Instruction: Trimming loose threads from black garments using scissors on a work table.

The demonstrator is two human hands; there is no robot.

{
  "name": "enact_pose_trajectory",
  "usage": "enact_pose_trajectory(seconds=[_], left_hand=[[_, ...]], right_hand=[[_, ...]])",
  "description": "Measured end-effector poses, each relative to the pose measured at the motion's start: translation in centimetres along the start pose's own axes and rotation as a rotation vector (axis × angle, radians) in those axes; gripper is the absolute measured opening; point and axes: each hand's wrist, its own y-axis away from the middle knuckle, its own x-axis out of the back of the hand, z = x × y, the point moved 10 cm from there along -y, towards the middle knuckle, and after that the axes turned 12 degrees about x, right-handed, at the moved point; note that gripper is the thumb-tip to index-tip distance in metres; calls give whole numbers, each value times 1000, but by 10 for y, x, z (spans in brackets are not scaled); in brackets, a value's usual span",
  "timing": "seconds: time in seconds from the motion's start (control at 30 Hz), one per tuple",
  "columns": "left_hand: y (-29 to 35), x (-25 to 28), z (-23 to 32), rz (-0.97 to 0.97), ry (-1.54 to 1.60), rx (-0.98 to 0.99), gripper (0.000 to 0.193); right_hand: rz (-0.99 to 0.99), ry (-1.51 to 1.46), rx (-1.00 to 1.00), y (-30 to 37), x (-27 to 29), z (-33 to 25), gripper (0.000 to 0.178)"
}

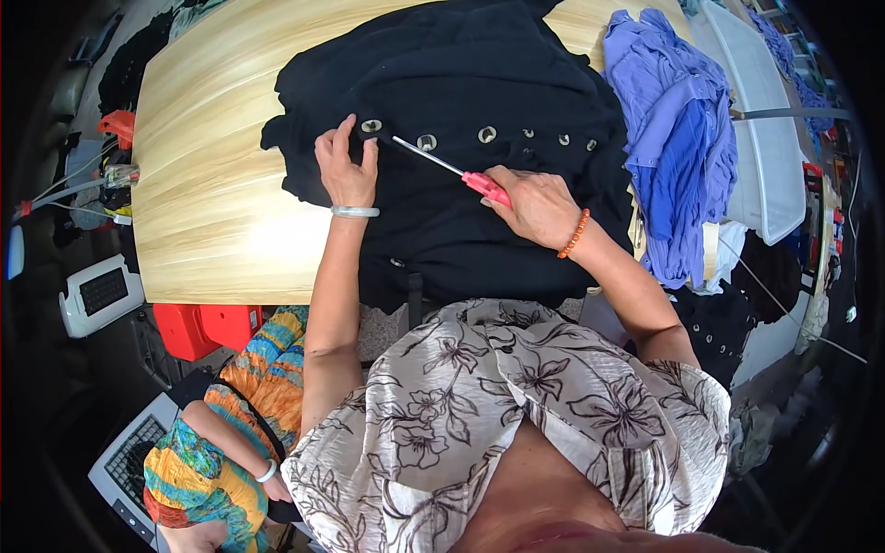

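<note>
A black garment [433, 83] is spread over the wooden table. A row of round, pale-rimmed buttons with dark centres [487, 135] runs across it. My left hand [347, 170] rests on the cloth, its thumb and forefinger apart beside the leftmost button [371, 125], with nothing seen between them. In my right hand [539, 207] is a screwdriver [484, 187] with a pinkish-red handle and a slim metal shaft. Its tip points left, just left of another button [426, 143]; whether it touches the cloth I cannot tell.
Purple-blue garments [668, 138] lie at the table's right end, beside a white plastic bin [761, 120]. Bare wooden tabletop [212, 184] shows on the left. Below it are a red stool [207, 327] and another person in a colourful patterned garment [226, 442].
</note>
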Motion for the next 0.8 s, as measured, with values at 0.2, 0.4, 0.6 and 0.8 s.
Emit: enact_pose_trajectory(seconds=[0.2, 0.4, 0.6, 0.8], left_hand=[[6, -3, 26, -40, -23, -130, 37], [5, -33, -26, -200, 220, 197, 28], [1, -54, -55, -285, 706, 485, 13], [14, -61, -54, -397, 792, 436, 16]], right_hand=[[-14, 11, -29, 2, -3, 5, 29], [-67, 24, -33, 1, -9, 2, 30], [-84, 25, -47, 2, -15, -6, 32], [-62, 7, -54, 16, -14, 3, 29]])
